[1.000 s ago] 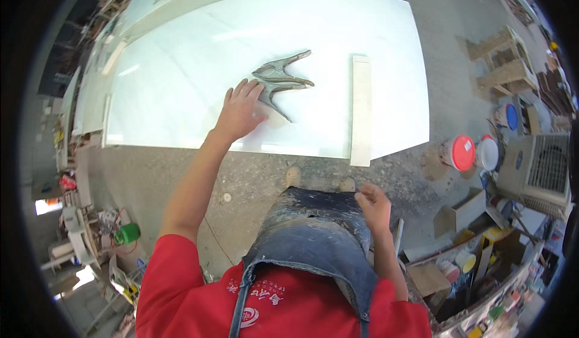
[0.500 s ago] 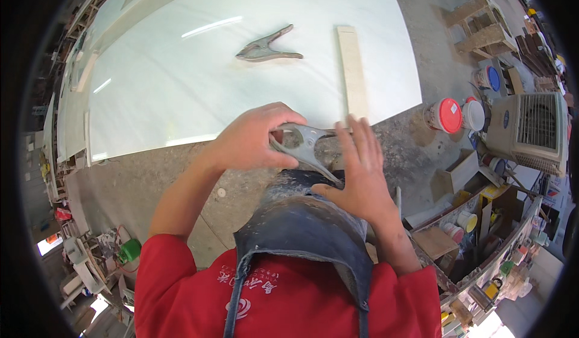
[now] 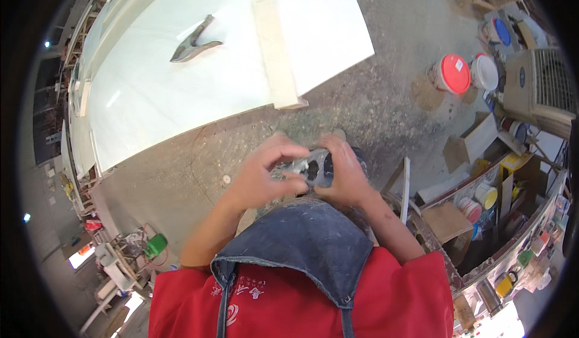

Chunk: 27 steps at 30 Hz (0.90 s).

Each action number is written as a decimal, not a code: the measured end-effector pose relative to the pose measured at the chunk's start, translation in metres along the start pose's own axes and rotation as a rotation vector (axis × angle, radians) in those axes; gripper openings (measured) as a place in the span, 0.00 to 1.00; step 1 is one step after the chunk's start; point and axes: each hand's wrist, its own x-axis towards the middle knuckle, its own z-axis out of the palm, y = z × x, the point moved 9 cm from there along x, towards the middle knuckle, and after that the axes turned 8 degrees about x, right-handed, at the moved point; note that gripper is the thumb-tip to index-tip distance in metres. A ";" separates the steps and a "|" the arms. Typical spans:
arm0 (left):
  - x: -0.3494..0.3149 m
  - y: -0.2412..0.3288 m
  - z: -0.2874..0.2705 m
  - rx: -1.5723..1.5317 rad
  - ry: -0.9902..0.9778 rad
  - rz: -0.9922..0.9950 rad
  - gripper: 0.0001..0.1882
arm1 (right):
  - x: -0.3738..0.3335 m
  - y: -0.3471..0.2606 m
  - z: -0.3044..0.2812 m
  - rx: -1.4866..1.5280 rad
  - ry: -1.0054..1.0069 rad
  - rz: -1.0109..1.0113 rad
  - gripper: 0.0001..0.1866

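Over my apron, in front of my waist, I hold a grey metal spring clamp (image 3: 313, 168) between both hands. My left hand (image 3: 265, 172) is curled with thumb and fingers at one end of the clamp. Around its other end my right hand (image 3: 347, 174) is closed, covering much of it. Motion blurs the clamp a little, and its jaws cannot be made out well. A second spring clamp (image 3: 194, 45) lies on the white sheet (image 3: 163, 96) ahead. To its right rests a pale wooden strip (image 3: 274, 48), its near end at the sheet's edge.
Lidded buckets, red (image 3: 455, 73) and white (image 3: 485, 72), stand on the floor at right. Beside them is a boxy air cooler (image 3: 534, 87). A cluttered bench (image 3: 482, 268) runs along the lower right. A green container (image 3: 155, 246) is at the lower left.
My hands and the clamp have come back from the sheet's edge toward my body. My right hand's spread fingers have closed around the clamp. The view has turned, shifting the sheet leftward.
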 end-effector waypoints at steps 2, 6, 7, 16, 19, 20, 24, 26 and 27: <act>0.002 -0.052 0.016 -0.621 0.208 -0.246 0.37 | -0.008 0.036 -0.012 0.005 0.093 0.047 0.46; 0.009 -0.146 0.012 -1.020 0.598 -0.500 0.33 | -0.018 0.088 -0.032 -0.038 0.225 0.114 0.44; 0.021 -0.155 0.013 -1.020 0.605 -0.497 0.30 | -0.017 0.098 -0.036 -0.052 0.238 0.135 0.45; 0.040 -0.175 0.012 -1.077 0.867 -0.449 0.11 | 0.019 0.130 -0.053 -0.195 0.239 -0.005 0.42; 0.042 -0.170 0.009 -1.030 0.931 -0.492 0.09 | 0.035 0.142 -0.051 -0.224 0.237 -0.049 0.41; 0.042 -0.170 0.009 -1.002 0.947 -0.508 0.08 | 0.041 0.151 -0.048 -0.233 0.216 -0.022 0.40; 0.033 -0.177 0.006 -1.021 0.938 -0.478 0.13 | 0.069 0.179 -0.043 -0.289 0.211 0.017 0.34; 0.032 -0.176 0.005 -1.003 0.959 -0.479 0.10 | 0.085 0.180 -0.043 -0.297 0.264 -0.108 0.28; 0.033 -0.178 0.005 -0.999 0.941 -0.474 0.10 | 0.091 0.180 -0.044 -0.297 0.292 -0.168 0.25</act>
